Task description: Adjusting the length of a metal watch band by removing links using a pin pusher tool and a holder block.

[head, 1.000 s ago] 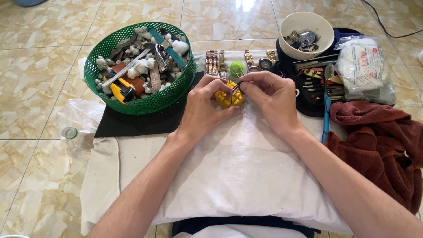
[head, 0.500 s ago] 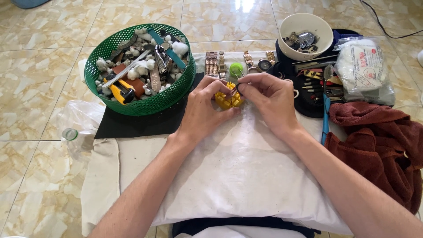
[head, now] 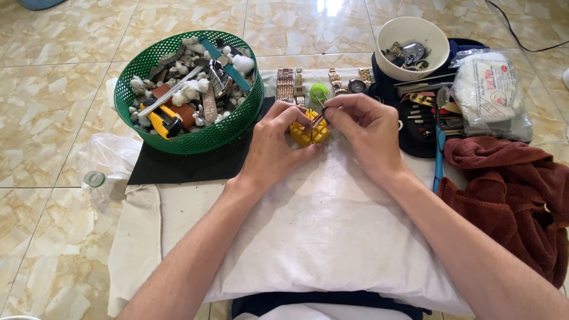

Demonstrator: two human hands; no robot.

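Both hands on a small yellow holder block at the centre of the frame, upper edge of the white cloth.

My left hand (head: 274, 148) has its grip clenched around the yellow holder block (head: 308, 133), pressing it onto the white cloth (head: 308, 237). My right hand (head: 367, 133) pinches a thin metal tool (head: 318, 115) whose tip meets the top of the block. Just above them lie watch bands (head: 290, 85) in a row and a small green cap (head: 319, 91). A green basket (head: 184, 139) of cotton wads and tools sits at upper left, a beige bowl (head: 415, 65) of metal parts at upper right, and a dark red towel (head: 515, 195) at the right edge.
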